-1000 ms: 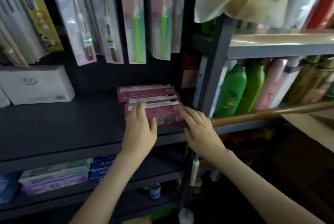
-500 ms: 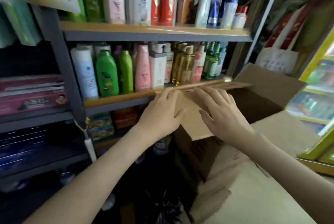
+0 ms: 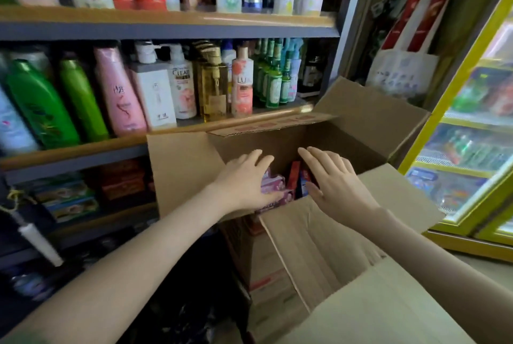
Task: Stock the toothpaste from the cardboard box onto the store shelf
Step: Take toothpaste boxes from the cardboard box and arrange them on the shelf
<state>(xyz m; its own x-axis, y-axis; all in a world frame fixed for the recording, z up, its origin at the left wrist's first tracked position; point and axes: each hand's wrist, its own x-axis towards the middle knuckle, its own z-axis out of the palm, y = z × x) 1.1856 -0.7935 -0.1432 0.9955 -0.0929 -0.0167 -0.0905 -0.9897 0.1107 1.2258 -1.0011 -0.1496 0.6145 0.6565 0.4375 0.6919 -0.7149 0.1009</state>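
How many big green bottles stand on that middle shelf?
2: the left green bottle beside a pale blue bottle, the right green bottle beside the pink bottle. Others may hide behind.

A white pump bottle (image 3: 181, 85) on the middle shelf carried the brand "CLEAR" near its shoulder. Two bottles to its right, a pink-and-white bottle (image 3: 243, 88) read "LUX". Print on the pink toothpaste boxes (image 3: 273, 184) inside the cardboard box (image 3: 180, 166) was too blurred to read.
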